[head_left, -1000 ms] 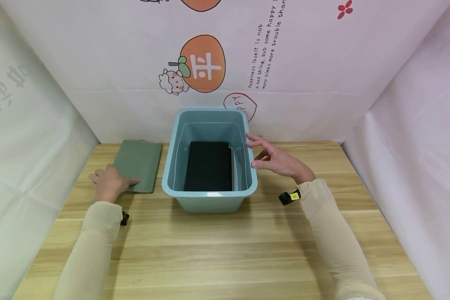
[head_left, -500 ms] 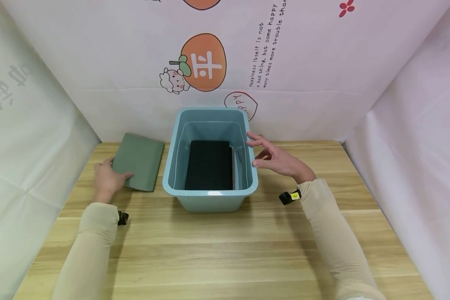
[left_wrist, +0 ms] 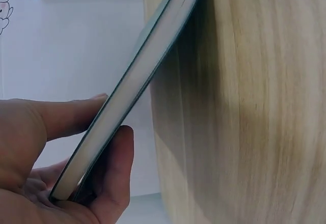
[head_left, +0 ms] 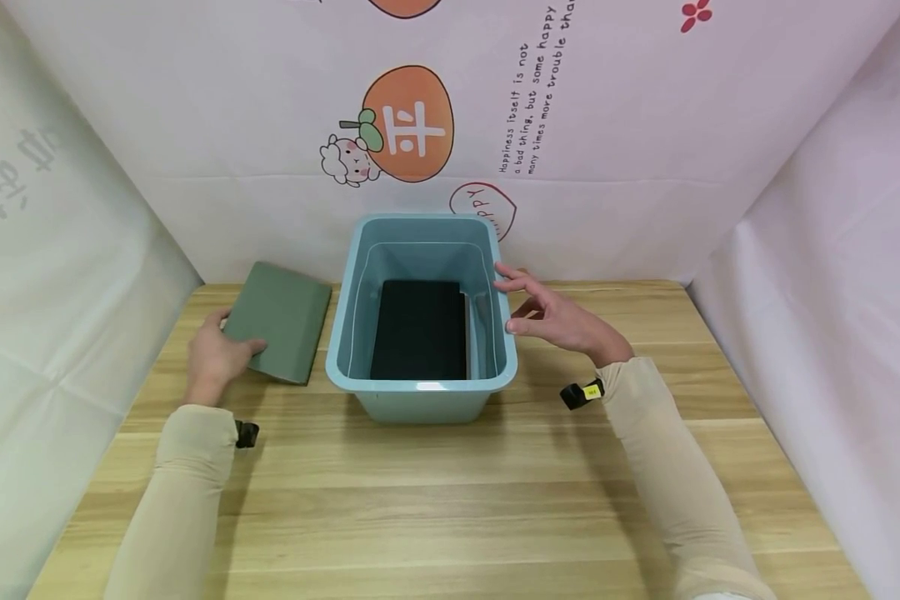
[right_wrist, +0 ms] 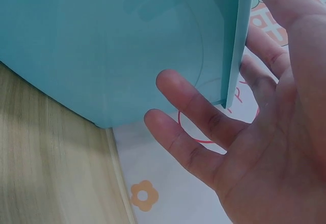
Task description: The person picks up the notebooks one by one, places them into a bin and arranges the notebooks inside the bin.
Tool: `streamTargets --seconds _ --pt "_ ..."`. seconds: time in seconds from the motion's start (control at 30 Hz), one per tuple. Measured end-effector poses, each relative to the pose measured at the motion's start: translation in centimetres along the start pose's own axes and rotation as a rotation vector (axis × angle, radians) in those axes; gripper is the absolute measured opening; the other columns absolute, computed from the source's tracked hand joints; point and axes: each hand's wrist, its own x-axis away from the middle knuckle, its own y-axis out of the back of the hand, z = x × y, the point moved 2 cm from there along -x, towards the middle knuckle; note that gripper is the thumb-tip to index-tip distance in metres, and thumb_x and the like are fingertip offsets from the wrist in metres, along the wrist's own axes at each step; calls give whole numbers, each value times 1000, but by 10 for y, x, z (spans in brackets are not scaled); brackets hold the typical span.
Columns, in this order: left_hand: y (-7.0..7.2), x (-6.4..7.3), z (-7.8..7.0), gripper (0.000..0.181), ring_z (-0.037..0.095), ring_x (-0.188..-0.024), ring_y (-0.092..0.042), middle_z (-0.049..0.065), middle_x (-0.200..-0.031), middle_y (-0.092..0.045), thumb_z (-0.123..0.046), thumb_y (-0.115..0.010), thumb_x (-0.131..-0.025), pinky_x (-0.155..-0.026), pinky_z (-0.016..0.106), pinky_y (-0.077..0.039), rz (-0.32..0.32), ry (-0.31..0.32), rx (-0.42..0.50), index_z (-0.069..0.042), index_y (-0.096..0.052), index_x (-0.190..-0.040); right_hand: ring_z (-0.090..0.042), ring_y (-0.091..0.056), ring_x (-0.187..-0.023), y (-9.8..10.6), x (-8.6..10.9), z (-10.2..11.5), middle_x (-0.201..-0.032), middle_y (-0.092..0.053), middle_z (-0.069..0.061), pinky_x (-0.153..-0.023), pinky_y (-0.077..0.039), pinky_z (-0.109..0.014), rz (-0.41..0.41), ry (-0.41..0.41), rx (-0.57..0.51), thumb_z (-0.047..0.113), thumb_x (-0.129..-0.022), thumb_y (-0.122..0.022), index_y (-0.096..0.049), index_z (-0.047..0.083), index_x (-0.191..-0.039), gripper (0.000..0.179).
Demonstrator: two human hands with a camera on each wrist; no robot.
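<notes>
My left hand grips a green hardcover notebook by its left edge, to the left of the bin. In the left wrist view, the thumb presses one cover of the notebook and the fingers curl under the other, with the page edges between. The notebook is tilted, its gripped side raised off the table. My right hand rests its fingertips against the right rim of a blue plastic bin. From the right wrist view, its fingers look loosely extended beside the bin's outer wall.
Inside the bin lies a black notebook, with the pale edge of another thing along its right side. The wooden table extends in front. A printed white cloth stands behind the bin, and plain cloth walls flank both sides.
My left hand has slid under the green notebook's left edge and taken hold of it. The notebook has lifted on that side and turned slightly. My right hand stays at the bin's rim.
</notes>
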Motion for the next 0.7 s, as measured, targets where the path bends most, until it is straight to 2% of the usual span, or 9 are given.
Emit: streamTargets --seconds 0.1,0.23,0.33,0.4,0.53,0.7 --pt "0 0 0 80 57 -134 -45 37 -155 -37 -25 -65 -98 -109 65 -42 -4 2 8 1 -22 -161 -27 -62 -116 0 0 -1 -171 -14 20 -101 -50 -32 -2 4 -3 17 -97 -70 -47 20 -148 56" --pt "0 1 -1 70 54 -134 -49 36 -157 -37 -22 -54 -103 -106 60 -48 7 28 109 -1 -22 -162 -27 -62 -116 0 0 -2 -170 -13 21 -100 -51 -34 -2 -3 -5 18 -98 -70 -46 21 -148 56" --pt "-1 2 -1 64 50 -132 -53 34 -158 -36 -20 -45 -106 -96 46 -57 11 61 213 -5 -20 -163 -26 -62 -116 0 0 -1 -170 -13 22 -101 -51 -38 -1 -4 -10 19 -98 -70 -46 21 -149 57" --pt "-1 2 -1 62 47 -128 -57 34 -156 -38 -19 -42 -106 -86 36 -60 2 71 247 -8 -21 -164 -26 -62 -116 0 1 0 -170 -13 22 -101 -51 -42 -1 -4 -12 19 -97 -70 -45 21 -149 57" --pt "1 5 -2 60 41 -120 -61 32 -151 -46 -18 -41 -106 -70 21 -57 -21 86 284 -11 -25 -163 -27 -62 -116 0 0 0 -171 -12 21 -102 -50 -41 2 1 -13 19 -98 -70 -45 20 -149 57" --pt "8 8 -7 59 36 -118 -61 29 -149 -48 -19 -43 -106 -67 15 -52 -42 88 316 -10 -28 -162 -27 -62 -116 -1 0 -2 -171 -12 21 -102 -50 -40 1 4 -19 18 -98 -70 -45 20 -149 57"
